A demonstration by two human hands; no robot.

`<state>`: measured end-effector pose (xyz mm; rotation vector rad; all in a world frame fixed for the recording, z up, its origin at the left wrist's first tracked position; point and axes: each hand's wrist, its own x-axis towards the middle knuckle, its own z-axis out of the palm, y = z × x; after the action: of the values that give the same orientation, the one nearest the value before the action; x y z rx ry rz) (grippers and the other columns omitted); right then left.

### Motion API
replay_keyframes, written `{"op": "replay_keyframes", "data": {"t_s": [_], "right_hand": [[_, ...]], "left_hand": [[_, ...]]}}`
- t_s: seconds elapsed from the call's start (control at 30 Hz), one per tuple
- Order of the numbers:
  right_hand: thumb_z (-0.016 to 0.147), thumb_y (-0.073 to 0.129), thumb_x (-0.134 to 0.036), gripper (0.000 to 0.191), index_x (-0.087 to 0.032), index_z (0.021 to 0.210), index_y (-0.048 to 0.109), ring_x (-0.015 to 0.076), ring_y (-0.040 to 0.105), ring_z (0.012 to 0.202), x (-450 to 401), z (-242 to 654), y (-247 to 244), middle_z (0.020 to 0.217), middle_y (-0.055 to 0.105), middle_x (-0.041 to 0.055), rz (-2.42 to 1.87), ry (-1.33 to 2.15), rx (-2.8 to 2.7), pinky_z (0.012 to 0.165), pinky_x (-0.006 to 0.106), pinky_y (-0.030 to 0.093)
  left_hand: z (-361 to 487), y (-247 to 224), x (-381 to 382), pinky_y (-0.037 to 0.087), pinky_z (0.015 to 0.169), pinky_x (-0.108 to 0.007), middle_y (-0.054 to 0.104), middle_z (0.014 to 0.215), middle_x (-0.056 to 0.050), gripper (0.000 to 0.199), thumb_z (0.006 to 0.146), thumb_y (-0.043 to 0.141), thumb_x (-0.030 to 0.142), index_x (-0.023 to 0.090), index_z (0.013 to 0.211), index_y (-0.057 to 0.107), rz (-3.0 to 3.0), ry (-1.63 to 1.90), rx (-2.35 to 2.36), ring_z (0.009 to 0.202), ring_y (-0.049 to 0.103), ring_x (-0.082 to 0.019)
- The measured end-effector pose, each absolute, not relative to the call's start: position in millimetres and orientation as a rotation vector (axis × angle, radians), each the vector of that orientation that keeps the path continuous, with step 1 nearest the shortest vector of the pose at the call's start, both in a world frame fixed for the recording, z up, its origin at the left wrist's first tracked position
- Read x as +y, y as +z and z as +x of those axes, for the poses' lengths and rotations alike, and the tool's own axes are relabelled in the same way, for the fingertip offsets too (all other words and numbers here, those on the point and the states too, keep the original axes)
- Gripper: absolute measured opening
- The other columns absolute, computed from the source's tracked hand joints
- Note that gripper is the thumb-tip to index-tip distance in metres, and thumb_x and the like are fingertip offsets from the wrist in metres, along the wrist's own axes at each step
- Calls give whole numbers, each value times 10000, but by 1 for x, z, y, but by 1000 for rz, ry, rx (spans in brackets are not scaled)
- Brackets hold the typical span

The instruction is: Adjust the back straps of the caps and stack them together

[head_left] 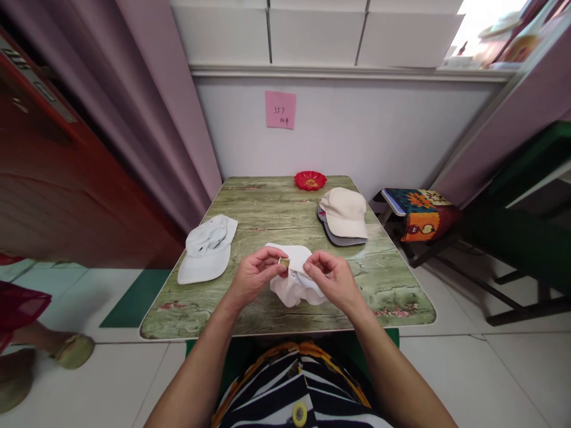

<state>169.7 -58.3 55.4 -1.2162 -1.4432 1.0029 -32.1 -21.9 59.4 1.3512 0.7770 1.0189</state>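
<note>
A white cap lies in front of me near the table's front edge, its crown crumpled toward me and its brim pointing away. Between the fingertips of my left hand is a small gold-coloured buckle on the cap's strap. My right hand is closed in a pinch on the cap's edge a little to the right. A second white cap rests at the table's left side. On the right, a cream cap sits on top of a darker cap.
The green wood-patterned table stands against a wall. A red scalloped dish is at its far edge. On the right is a dark chair beside a colourful covered box. Another person's foot shows at the far left.
</note>
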Motion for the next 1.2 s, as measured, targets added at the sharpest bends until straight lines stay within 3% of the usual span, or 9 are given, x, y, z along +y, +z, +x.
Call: {"op": "replay_keyframes", "data": {"t_s": [0.4, 0.5, 0.57, 0.63, 0.7, 0.83, 1.03, 1.2], "right_hand": [[819, 619, -355, 204, -163, 767, 670, 98, 423, 543, -57, 167, 56, 591, 549, -21, -1220, 1096, -1488, 507, 227, 291], [816, 613, -355, 204, -166, 763, 666, 93, 393, 530, -57, 168, 57, 586, 536, -24, -1247, 1084, -1493, 500, 230, 277], [814, 610, -354, 202, -168, 753, 658, 92, 384, 528, -57, 169, 58, 587, 528, -26, -1252, 1085, -1489, 501, 232, 274], [811, 609, -353, 201, -169, 746, 653, 92, 384, 529, -57, 170, 58, 587, 521, -28, -1245, 1094, -1480, 502, 232, 275], [812, 610, -356, 203, -168, 748, 651, 92, 385, 530, -57, 170, 58, 585, 515, -31, -1229, 1105, -1473, 502, 232, 274], [818, 615, -374, 221, -166, 753, 649, 92, 384, 532, -57, 171, 58, 589, 522, -30, -1223, 1101, -1470, 501, 231, 272], [823, 623, -380, 224, -168, 754, 642, 99, 416, 558, -58, 173, 57, 618, 551, -19, -1206, 1094, -1478, 514, 227, 296], [826, 642, -391, 233, -165, 776, 665, 107, 446, 575, -56, 172, 54, 644, 580, -6, -1156, 1095, -1480, 534, 231, 332]], "left_hand": [[-28, 58, -23, 501, 622, -244, 665, 783, -31, 341, 750, 780, 339, 149, 1004, 656, 1490, 857, 821, 682, 645, -147], [-30, 60, -20, 515, 827, -318, 684, 1026, -99, 286, 770, 762, 353, 163, 975, 702, 1705, 942, 797, 969, 646, -225], [-32, 63, -18, 425, 1027, -382, 635, 1244, -113, 284, 834, 693, 374, 189, 1049, 714, 1821, 967, 763, 1200, 555, -267], [-33, 66, -15, 336, 1112, -409, 585, 1359, -97, 344, 912, 582, 395, 215, 1190, 673, 1860, 904, 766, 1288, 495, -272], [-32, 69, -13, 365, 1081, -396, 612, 1332, -89, 384, 942, 519, 414, 211, 1242, 645, 1855, 788, 786, 1244, 534, -269], [-29, 72, -9, 456, 914, -337, 703, 1100, -80, 357, 922, 541, 430, 164, 1102, 697, 1844, 648, 759, 1033, 622, -244], [-25, 64, -10, 457, 767, -264, 652, 957, -37, 376, 770, 759, 328, 167, 1074, 607, 1715, 723, 723, 880, 594, -170], [-21, 60, -12, 441, 758, -259, 615, 882, -25, 269, 761, 772, 276, 145, 930, 609, 1666, 796, 695, 838, 563, -145]]}}
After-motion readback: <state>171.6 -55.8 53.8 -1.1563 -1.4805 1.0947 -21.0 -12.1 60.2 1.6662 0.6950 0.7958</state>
